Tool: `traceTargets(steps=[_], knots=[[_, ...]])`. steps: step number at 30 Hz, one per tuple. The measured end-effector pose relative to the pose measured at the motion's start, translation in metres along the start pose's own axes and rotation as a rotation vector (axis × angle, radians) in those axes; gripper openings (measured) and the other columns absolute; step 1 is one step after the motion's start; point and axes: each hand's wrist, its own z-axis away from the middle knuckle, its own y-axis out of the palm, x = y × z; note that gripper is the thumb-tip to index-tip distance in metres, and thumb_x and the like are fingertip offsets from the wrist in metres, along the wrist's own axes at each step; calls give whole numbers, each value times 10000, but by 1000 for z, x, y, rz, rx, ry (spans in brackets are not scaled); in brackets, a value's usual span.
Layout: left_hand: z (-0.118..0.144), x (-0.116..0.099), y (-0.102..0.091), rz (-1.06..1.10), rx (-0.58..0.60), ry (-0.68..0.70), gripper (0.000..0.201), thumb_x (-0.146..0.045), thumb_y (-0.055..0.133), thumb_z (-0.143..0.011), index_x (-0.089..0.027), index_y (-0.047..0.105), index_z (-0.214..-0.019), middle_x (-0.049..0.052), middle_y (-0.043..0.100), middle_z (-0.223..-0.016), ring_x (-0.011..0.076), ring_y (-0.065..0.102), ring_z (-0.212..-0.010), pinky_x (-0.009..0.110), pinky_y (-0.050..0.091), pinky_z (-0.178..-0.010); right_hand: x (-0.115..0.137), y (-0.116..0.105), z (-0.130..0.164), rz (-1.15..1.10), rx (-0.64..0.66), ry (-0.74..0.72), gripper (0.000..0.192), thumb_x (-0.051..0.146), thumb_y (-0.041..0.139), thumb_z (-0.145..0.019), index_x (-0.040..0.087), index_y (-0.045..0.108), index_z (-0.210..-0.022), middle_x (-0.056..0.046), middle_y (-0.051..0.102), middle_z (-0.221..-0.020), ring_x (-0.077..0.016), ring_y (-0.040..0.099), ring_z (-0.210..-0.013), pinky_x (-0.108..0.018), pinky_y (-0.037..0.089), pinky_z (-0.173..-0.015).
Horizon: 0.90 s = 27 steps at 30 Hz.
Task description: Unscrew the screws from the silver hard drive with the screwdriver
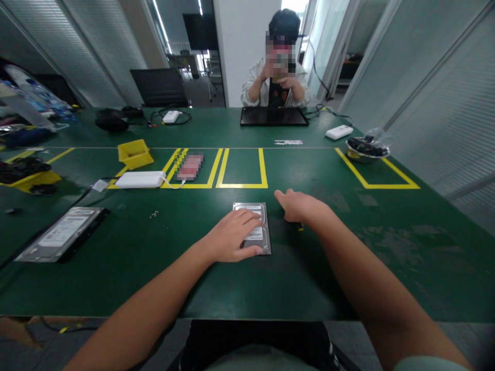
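Observation:
A silver hard disk drive (266,243) with a white label lies flat on the green table in front of me. My left hand (235,234) rests across it, fingers stretched out and spread over the label, covering much of its left side. Just to the right of the drive, apart from it, is my right hand (297,205), low over the table with its fingers curled in. A small dark and yellow end (300,227) pokes out beneath this hand. The rest of that item is hidden, so its kind cannot be made out.
Another hard disk drive (64,234) lies at the left. Farther back are a white power bank (140,179), a cabled phone (190,167), a yellow bin (134,154), and a metal bowl (367,150) of dark items. A person (276,85) sits opposite behind a black panel (274,117).

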Motion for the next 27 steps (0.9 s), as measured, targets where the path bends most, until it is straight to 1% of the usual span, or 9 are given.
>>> traceTargets(steps=[8, 11, 14, 16, 19, 20, 23, 25, 27], knots=[[0, 1, 1, -5, 3, 4, 557, -558, 573, -878, -179, 539, -1284, 133, 554, -1322, 323, 485, -1222, 488, 377, -1060, 1, -14, 17, 35, -104, -2, 414, 140, 532, -832, 148, 502, -1246, -197, 630, -1129, -348, 673, -959, -391, 517, -711], [0, 1, 0, -7, 2, 4, 551, -555, 568, -883, -180, 536, -1286, 134, 551, -1325, 324, 482, -1225, 489, 376, -1063, 9, -19, 29, 48, -159, -17, 362, 192, 520, -872, 152, 511, -1232, -185, 630, -1120, -346, 673, -955, -404, 515, -724], [0, 1, 0, -3, -2, 6, 546, -561, 565, -882, -174, 544, -1266, 135, 561, -1311, 322, 489, -1218, 487, 376, -1067, 21, -28, 49, 68, -240, -58, 335, 254, 516, -909, 166, 505, -1233, -164, 614, -1123, -330, 668, -954, -394, 509, -725], [0, 2, 1, 2, -11, 9, 568, -574, 567, -875, -173, 539, -1277, 138, 563, -1315, 325, 492, -1221, 494, 375, -1072, 32, -33, 66, 89, -336, -144, 288, 265, 519, -918, 168, 524, -1189, -144, 615, -1088, -304, 672, -888, -367, 498, -675], [1, 4, 4, 8, -38, 13, 588, -564, 571, -872, -181, 519, -1315, 139, 540, -1369, 334, 470, -1268, 513, 359, -1092, 46, -36, 89, 77, -415, -285, 207, 258, 530, -925, 172, 563, -1110, -121, 621, -1039, -257, 655, -837, -333, 473, -650], [1, 5, 6, 15, -43, 16, 569, -547, 567, -879, -186, 522, -1316, 134, 536, -1380, 333, 464, -1282, 516, 357, -1097, 51, -36, 95, 68, -458, -359, 213, 251, 547, -918, 177, 569, -1116, -112, 623, -1037, -251, 646, -854, -335, 469, -673], [3, 7, 9, 49, -53, 38, 467, -467, 544, -900, -196, 554, -1280, 122, 566, -1353, 323, 476, -1282, 521, 375, -1089, 62, -31, 107, 57, -573, -481, 215, 210, 563, -897, 170, 592, -1106, -109, 636, -1003, -256, 622, -862, -352, 447, -677], [3, 7, 10, 74, -61, 41, 433, -403, 539, -894, -188, 561, -1269, 127, 585, -1325, 320, 493, -1264, 524, 399, -1068, 68, -27, 108, 57, -641, -522, 188, 183, 539, -900, 164, 609, -1073, -113, 647, -980, -251, 610, -847, -365, 429, -668], [3, 7, 10, 92, -74, 29, 420, -357, 543, -877, -178, 569, -1256, 132, 598, -1299, 315, 508, -1242, 521, 420, -1047, 73, -23, 105, 56, -666, -495, 139, 171, 514, -905, 173, 626, -988, -106, 659, -936, -241, 603, -821, -371, 409, -658]])
